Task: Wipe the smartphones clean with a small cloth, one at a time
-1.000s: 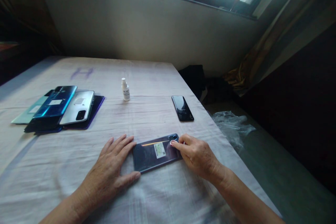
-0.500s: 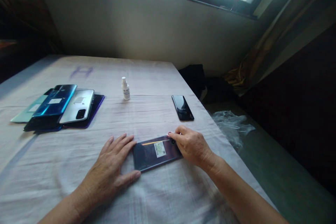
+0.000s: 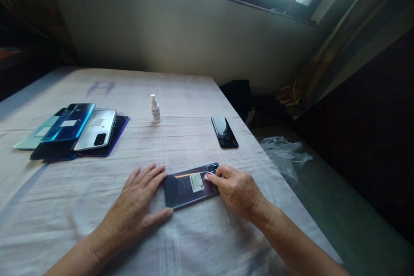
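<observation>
A dark smartphone point(image 3: 186, 198) lies back up on the cloth, with a pale label point(image 3: 196, 182) and a camera cluster at its right end. My left hand point(image 3: 136, 205) rests flat and open on the cloth, fingers spread, its index finger and thumb touching the phone's left corners. Pinched in my right hand point(image 3: 241, 192) is a small pale, pink-edged piece point(image 3: 208, 176), whose material I cannot make out. It is against the phone's back, between label and camera. My right fingers cover the phone's lower right corner.
A white dropper bottle point(image 3: 155, 110) stands upright beyond the phone. Another black phone point(image 3: 224, 133) lies near the right edge of the cloth-covered surface point(image 3: 181, 90). Several phone backs or phones point(image 3: 94, 131) overlap at left. Clear plastic point(image 3: 284, 155) lies on the floor at right.
My right hand has slid the small piece down from the phone's upper edge by the camera, so the camera cluster shows more fully. My left hand has stayed in place.
</observation>
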{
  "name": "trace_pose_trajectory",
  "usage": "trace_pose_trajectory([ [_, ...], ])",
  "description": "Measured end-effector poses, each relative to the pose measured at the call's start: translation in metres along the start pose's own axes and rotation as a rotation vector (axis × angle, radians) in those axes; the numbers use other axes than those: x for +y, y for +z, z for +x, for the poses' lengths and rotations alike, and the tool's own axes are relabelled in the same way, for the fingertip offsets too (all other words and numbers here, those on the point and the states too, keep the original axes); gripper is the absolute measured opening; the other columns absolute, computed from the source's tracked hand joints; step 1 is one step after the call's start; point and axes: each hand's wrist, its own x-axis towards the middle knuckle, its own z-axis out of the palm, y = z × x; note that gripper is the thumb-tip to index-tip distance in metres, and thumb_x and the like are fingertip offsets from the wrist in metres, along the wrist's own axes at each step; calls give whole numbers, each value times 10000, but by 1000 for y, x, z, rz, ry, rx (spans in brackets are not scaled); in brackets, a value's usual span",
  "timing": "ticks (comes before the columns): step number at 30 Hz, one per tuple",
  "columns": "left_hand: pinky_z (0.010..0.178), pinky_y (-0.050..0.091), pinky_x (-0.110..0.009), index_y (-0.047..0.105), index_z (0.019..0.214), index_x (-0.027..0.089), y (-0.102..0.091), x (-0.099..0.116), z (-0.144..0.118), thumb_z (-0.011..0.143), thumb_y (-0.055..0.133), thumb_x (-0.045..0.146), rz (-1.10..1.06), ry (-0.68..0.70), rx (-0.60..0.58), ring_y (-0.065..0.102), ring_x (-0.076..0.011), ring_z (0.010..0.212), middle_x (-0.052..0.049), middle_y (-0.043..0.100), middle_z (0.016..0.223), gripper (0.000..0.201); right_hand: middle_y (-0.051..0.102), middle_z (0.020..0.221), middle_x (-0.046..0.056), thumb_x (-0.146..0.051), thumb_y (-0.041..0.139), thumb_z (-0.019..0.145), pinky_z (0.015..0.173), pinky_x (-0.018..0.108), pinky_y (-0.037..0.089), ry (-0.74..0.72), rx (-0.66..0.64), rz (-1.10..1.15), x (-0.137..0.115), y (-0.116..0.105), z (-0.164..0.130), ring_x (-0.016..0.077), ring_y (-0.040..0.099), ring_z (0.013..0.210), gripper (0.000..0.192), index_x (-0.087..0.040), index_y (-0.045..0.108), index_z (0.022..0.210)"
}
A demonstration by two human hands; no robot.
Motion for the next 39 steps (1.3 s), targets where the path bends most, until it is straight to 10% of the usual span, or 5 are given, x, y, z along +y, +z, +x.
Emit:
trace_pose_trajectory([
  [39,1174,274,-602,491,1439,217,-5,2,3,836,680,593,14,3,-39,429,-367,1414,-122,512,1515,735,684,934,39,-185,537,988,623,241,413,102,-138,-41,-18,-3,24,155,629,753,272,-265,729,1162],
])
